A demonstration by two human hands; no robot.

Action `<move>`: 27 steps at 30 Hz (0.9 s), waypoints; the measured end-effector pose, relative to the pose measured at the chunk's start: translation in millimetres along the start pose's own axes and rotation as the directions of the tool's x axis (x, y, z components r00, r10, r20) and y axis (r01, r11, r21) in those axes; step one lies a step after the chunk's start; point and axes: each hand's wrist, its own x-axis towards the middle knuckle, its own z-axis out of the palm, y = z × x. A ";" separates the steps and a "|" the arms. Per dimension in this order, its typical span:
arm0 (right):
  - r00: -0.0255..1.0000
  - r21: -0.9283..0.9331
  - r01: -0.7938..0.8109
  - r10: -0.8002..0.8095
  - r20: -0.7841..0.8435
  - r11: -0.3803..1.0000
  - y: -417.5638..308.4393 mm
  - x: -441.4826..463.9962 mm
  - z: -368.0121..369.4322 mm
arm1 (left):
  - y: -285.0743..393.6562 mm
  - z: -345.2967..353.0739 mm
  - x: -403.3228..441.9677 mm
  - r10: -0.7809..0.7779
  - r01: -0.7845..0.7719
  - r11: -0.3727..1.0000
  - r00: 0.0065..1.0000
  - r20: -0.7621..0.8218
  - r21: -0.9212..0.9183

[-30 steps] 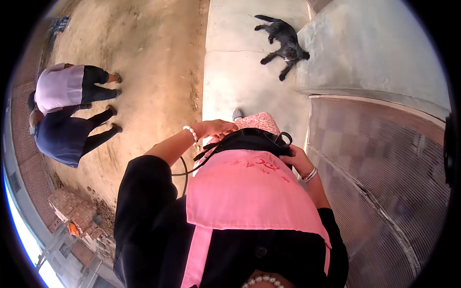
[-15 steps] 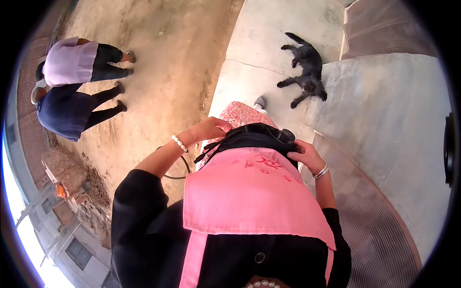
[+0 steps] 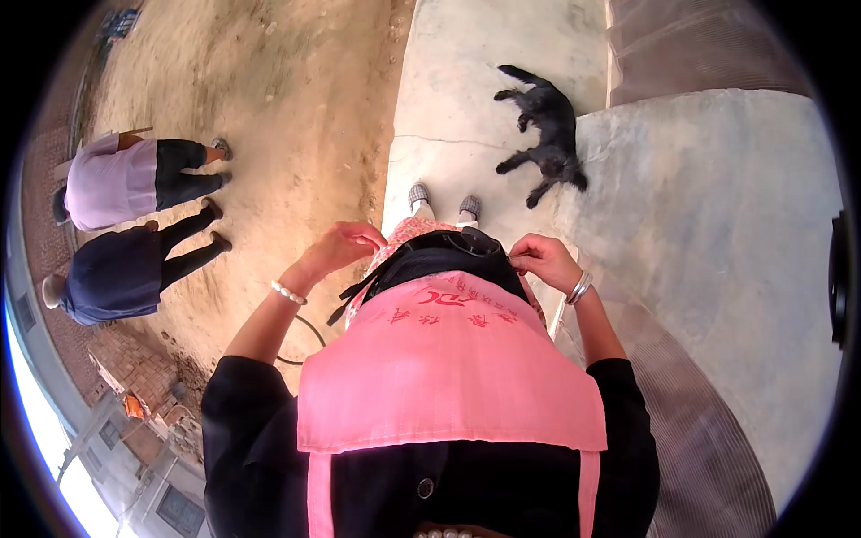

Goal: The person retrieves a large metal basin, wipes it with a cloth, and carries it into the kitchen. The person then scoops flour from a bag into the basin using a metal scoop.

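1. Bare earth (image 3: 296, 108) fills the upper left of the frame, beside pale concrete (image 3: 484, 36) at the top centre.
2. Mid-frame, a black pouch (image 3: 430, 262) sits at the waist, just above the red lettering on the pink apron (image 3: 448, 377); a round dark piece (image 3: 480, 240) shows on its upper right part.
3. Left of centre, the left hand (image 3: 339, 248) has its fingers bent, tips at the floral cloth (image 3: 408, 231) left of the pouch; whether they grip anything, I cannot tell.
4. Right of centre, the right hand (image 3: 547, 260) has thumb and fingertips drawn together at the pouch's right edge; whether they grip it, I cannot tell.
5. Thin black straps (image 3: 352, 291) trail from the pouch's lower left, and a dark cable (image 3: 314, 332) curves near the left wrist's white bracelet (image 3: 289, 291).
6. Checked shoes (image 3: 418, 195) stand on the concrete, above the pouch in the frame.
7. Right of top centre, a black dog (image 3: 552, 117) lies stretched out on the concrete.
8. Two other people, in a lilac top (image 3: 112, 184) and a navy top (image 3: 117, 273), are at far left, above stacked bricks (image 3: 134, 363).
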 end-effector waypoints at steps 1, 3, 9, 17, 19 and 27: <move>0.992 -0.129 0.108 -0.116 -0.050 0.986 0.9 2.6 1.3 | 12.9 2.8 10.2 0.047 -0.047 0.999 0.999 0.013 -0.002; 0.930 -0.396 0.286 -0.353 -0.106 0.872 -5.3 3.6 3.4 | 43.6 20.0 27.8 0.187 -0.180 0.981 0.976 0.108 -0.074; 0.654 -0.744 0.463 -0.752 -0.080 0.482 -43.3 -2.6 4.3 | 83.4 65.9 87.3 0.151 -0.175 0.984 0.870 0.469 0.008; 0.584 -0.750 0.565 -0.809 0.068 0.344 -76.9 7.9 6.7 | 90.3 86.2 88.6 0.088 -0.199 0.953 0.904 0.418 0.230; 0.586 -0.750 0.597 -0.793 0.165 0.285 -85.9 14.3 4.5 | 91.0 87.6 87.7 0.090 -0.206 0.940 0.919 0.384 0.271; 0.692 -0.639 0.672 -0.625 0.361 0.375 -91.8 46.2 7.4 | 54.9 46.3 88.3 0.246 -0.244 0.969 0.940 0.234 -0.038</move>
